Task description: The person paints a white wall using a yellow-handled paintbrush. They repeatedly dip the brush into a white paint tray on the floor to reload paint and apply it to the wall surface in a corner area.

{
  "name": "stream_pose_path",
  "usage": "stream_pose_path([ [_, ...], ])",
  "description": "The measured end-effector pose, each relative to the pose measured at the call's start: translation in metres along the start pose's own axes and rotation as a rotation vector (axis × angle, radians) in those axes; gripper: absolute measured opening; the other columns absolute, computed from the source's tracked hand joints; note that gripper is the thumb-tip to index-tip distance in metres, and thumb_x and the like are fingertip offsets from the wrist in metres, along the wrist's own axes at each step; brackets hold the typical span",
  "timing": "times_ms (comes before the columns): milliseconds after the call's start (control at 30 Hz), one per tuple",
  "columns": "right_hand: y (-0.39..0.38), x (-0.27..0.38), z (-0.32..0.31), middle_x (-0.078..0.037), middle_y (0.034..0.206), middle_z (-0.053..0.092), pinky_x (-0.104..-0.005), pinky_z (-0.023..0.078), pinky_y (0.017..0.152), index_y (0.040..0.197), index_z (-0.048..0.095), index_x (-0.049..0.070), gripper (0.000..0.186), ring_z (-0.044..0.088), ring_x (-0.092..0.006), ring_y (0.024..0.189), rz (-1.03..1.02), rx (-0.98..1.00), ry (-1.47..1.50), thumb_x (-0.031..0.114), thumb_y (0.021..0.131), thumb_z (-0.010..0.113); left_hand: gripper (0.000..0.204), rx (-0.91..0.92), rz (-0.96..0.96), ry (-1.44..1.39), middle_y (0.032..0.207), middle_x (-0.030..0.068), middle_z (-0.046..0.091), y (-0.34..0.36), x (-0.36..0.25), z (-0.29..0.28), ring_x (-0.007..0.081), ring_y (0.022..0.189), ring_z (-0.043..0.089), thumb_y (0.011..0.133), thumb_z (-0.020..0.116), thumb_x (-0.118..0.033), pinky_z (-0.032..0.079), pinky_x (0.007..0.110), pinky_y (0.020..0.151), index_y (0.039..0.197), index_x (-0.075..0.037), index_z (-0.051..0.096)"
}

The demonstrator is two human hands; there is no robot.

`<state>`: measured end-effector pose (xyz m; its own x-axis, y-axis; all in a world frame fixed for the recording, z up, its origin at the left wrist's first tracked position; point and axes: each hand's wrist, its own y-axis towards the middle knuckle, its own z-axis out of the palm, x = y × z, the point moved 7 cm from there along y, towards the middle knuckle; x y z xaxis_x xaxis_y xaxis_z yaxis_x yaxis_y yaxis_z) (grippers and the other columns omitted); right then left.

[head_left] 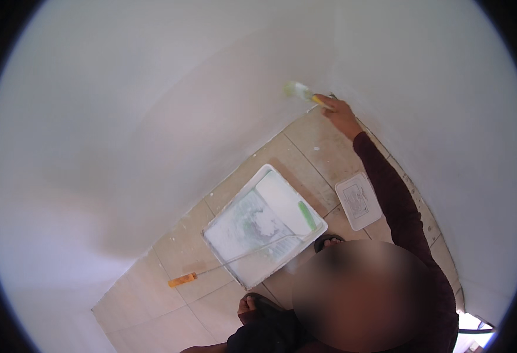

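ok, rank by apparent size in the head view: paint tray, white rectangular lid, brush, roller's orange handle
Largest to smallest:
1. Paint tray
2. White rectangular lid
3. Brush, blurred, grip partly covered by the right hand
4. Orange handle; narrow gap to the brush, true order unsure

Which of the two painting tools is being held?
The yellow-handled paintbrush, gripped in the right hand; the orange-handled paint roller lies across the paint tray.

One fisheye view looks steeply down from the person's head, angled ahead toward two meeting walls [152, 117] above the tiled floor [146, 320], wide and distant enough to hold the outstretched right hand [340, 116] and whole paint tray [258, 272].
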<state>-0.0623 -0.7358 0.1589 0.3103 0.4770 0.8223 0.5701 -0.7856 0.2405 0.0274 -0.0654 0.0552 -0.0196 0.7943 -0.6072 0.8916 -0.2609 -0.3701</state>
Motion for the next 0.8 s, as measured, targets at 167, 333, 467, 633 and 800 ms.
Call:
stream_pose_path([
  [167, 0.0, -0.019, -0.031, -0.013, 0.13, 0.06, -0.0283, 0.038, 0.103, 0.135, 0.053, 0.003, 0.047, 0.055, -0.0191, 0.12, 0.197, -0.186, 0.083, 0.005, 0.088, 0.057, 0.03, -0.023, 0.016, -0.132, 0.074, 0.0116, 0.067, 0.001, 0.022, 0.005, 0.0188, 0.068, 0.061, 0.095, 0.055, -0.029, 0.049, 0.035, 0.065, 0.088, -0.002, 0.065],
  [333, -0.01, -0.012, -0.004, -0.018, 0.134, 0.056, -0.0325, 0.037, 0.105, 0.139, 0.046, 0.0, 0.052, 0.052, -0.0264, 0.124, 0.157, -0.305, 0.016, 0.007, 0.088, 0.057, 0.031, -0.05, -0.009, -0.089, 0.073, 0.0119, 0.066, 0.001, 0.02, 0.004, 0.0198, 0.068, 0.061, 0.095, 0.055, -0.029, 0.049, 0.036, 0.065, 0.087, -0.001, 0.064],
  [467, -0.027, 0.044, 0.072, -0.025, 0.135, 0.051, -0.0394, 0.038, 0.106, 0.142, 0.039, -0.001, 0.058, 0.049, -0.0363, 0.126, -0.026, -0.276, -0.084, 0.007, 0.087, 0.057, 0.031, -0.062, -0.005, -0.144, 0.072, 0.0123, 0.065, 0.007, 0.04, 0.008, 0.0206, 0.067, 0.061, 0.095, 0.055, -0.029, 0.049, 0.037, 0.065, 0.085, -0.001, 0.063],
  [633, -0.069, 0.106, 0.135, -0.027, 0.122, 0.056, -0.0415, 0.043, 0.098, 0.142, 0.039, 0.0, 0.058, 0.054, -0.04, 0.115, -0.09, -0.155, 0.064, 0.008, 0.088, 0.058, 0.03, -0.054, -0.011, -0.087, 0.071, 0.0115, 0.067, -0.006, -0.007, -0.005, 0.019, 0.066, 0.061, 0.095, 0.056, -0.03, 0.048, 0.036, 0.063, 0.087, -0.002, 0.065],
  [800, -0.092, 0.165, 0.165, -0.023, 0.124, 0.057, -0.0353, 0.044, 0.097, 0.14, 0.043, 0.001, 0.054, 0.056, -0.0374, 0.115, 0.02, 0.177, 0.122, 0.006, 0.088, 0.056, 0.029, -0.068, -0.001, -0.081, 0.071, 0.011, 0.067, 0.004, 0.027, 0.001, 0.018, 0.066, 0.06, 0.095, 0.057, -0.03, 0.048, 0.035, 0.063, 0.087, -0.003, 0.066],
])
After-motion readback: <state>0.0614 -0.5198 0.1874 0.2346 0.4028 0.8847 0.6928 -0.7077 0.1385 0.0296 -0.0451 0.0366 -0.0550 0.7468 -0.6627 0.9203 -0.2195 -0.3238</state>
